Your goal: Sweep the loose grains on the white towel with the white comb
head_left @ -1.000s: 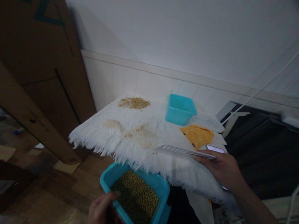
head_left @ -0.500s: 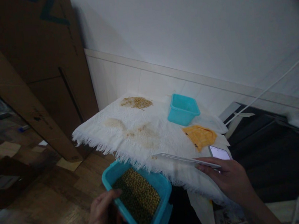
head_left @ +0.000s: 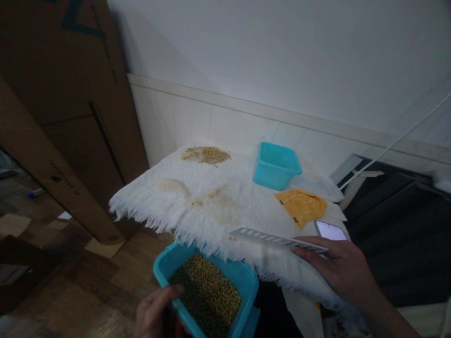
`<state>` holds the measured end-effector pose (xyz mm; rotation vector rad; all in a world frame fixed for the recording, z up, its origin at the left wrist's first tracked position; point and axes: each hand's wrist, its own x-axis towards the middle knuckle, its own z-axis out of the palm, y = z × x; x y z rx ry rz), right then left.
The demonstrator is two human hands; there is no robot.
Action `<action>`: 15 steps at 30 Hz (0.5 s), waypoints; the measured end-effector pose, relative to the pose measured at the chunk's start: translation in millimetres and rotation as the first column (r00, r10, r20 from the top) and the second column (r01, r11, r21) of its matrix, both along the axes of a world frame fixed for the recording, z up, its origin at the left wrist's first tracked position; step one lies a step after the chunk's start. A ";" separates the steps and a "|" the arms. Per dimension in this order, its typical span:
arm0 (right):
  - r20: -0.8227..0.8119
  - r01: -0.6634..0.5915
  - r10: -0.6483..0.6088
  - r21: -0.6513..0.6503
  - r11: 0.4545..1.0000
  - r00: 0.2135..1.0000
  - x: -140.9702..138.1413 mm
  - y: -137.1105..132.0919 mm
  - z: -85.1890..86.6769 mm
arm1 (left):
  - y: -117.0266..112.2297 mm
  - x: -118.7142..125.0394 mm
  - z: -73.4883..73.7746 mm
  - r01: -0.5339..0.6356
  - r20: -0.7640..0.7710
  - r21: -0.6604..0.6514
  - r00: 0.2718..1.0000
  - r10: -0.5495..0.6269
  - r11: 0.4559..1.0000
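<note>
My left hand [head_left: 155, 324] grips the near left rim of a teal plastic bin [head_left: 247, 289], thumb over the edge. Inside lie yellow soybeans [head_left: 216, 279] and darker green beans [head_left: 201, 309]. The bin is just below the fringed edge of a white cloth [head_left: 248, 198] on a table. My right hand [head_left: 334, 265] pinches the right end of a thin, flat white slotted piece [head_left: 272, 237], which slants over the cloth's front edge with its far end by a few loose beans. On the cloth are a pile of soybeans [head_left: 210, 154] and pale, grain-like patches [head_left: 216, 204].
A second teal bin [head_left: 275, 167] stands at the table's back right. A yellow cloth [head_left: 303, 206] and a lit phone [head_left: 331, 230] lie in front of it. Tall cardboard boxes [head_left: 83, 97] rise at left; a white wall [head_left: 277, 42] is behind.
My right hand and the slotted piece have shifted slightly left, and the piece has tilted to show more of its slots. My left hand and the bin stay in place.
</note>
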<state>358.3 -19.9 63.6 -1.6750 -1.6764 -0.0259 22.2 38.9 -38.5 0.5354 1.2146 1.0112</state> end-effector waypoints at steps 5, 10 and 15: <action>-0.021 -0.031 0.030 -0.046 0.998 0.999 -11.4 -10.2 -9.8 | 3.1 1.4 14.7 0.014 -0.026 -0.010 1.000 -0.015 1.000; -0.074 -0.032 0.028 -0.042 0.999 0.997 -29.3 -4.1 -9.3 | 4.8 -0.5 18.9 -0.003 -0.026 -0.026 1.000 0.002 1.000; -0.319 -0.002 0.008 0.018 1.000 0.948 -70.2 68.9 -0.5 | 2.6 -4.0 4.8 -0.015 0.004 0.013 1.000 0.015 1.000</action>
